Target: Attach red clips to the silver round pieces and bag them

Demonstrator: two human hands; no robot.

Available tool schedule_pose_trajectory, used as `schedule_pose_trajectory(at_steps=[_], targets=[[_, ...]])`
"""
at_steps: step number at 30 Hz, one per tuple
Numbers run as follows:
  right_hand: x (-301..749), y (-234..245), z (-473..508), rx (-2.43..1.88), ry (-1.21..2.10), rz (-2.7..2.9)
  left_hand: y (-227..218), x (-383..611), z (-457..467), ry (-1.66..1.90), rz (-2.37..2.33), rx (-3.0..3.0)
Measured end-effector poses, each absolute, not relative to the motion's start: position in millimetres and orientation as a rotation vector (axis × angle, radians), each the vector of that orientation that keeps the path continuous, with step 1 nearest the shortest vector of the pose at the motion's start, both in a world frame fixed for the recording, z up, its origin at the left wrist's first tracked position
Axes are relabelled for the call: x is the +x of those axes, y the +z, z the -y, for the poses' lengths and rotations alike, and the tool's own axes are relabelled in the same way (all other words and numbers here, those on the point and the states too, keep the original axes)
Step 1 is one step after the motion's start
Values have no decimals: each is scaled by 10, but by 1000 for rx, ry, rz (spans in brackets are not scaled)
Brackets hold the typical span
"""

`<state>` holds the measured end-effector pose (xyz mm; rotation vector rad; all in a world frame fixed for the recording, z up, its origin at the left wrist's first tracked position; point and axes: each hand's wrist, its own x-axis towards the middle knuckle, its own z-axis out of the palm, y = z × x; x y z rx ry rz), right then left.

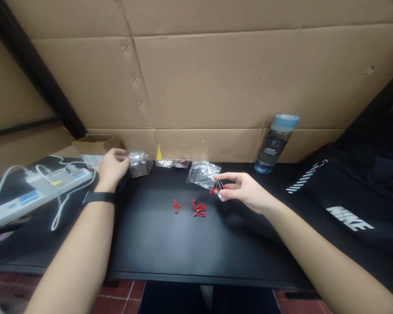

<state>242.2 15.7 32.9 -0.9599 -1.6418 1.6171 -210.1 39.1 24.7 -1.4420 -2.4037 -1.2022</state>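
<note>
My left hand [112, 169], with a dark band on the wrist, is at the back left beside a crumpled clear plastic bag [138, 158]. Its fingers are curved, with a gap at the thumb; whether they touch the bag is unclear. Between thumb and fingertips, my right hand [240, 189] pinches a small dark and silvery piece with a red cord loop [218, 186], just above the table. Behind that piece lies a clear plastic bag [203, 173]. Several red cord loops [199, 208] are grouped mid-table, and another red loop [176, 206] lies to their left.
A white power strip [36, 196] with cables lies at left, before an open cardboard box [96, 143]. Small clear packets [172, 163] lie along the cardboard wall [216, 87]. A blue-lidded bottle [271, 146] and a black bag [347, 218] stand at right on the black table [163, 248].
</note>
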Motion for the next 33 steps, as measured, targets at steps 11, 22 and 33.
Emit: schedule_pose_trajectory(at_steps=[11,22,33], targets=[[2384,244,-181,-1045,1218,2082,364,-1039,-289,-1531,1667,-2251],[2348,181,-182,-916,1089,2163,49,-400,-217,-944,1367,-2818],[2476,146,-303,-905,691,2284,35,-626,-312,-564,1198,-3086]])
